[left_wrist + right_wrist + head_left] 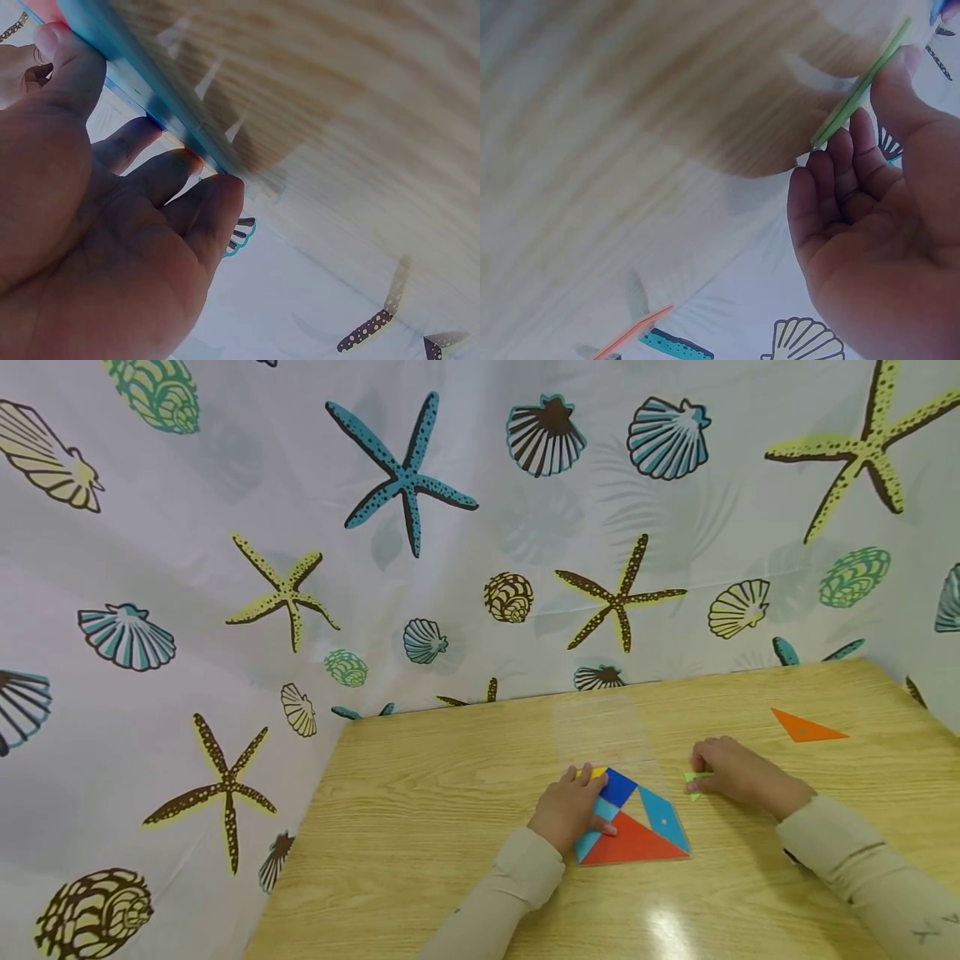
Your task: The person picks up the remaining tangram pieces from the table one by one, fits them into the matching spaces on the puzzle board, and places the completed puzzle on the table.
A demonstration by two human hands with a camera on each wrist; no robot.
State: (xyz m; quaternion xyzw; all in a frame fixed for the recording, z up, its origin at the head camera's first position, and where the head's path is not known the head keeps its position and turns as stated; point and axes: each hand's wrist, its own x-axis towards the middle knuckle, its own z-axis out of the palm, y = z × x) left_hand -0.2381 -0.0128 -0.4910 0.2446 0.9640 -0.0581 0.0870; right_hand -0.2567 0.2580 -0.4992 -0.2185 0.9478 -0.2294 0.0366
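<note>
My left hand rests on the left side of a flat group of tangram pieces, its fingers spread over them and its thumb near the red triangle. Beside its fingertips lie a dark blue square and a bit of a yellow piece. A blue parallelogram slants along the right side. Light blue shows at the left, partly under the hand. To the right, my right hand pinches a small green tangram piece between thumb and fingers, just above the table; its full outline is hidden.
An orange triangle lies apart at the right rear of the wooden table. A clear plastic sheet or lid lies flat behind the pieces. A white curtain printed with shells and starfish stands along the table's back and left.
</note>
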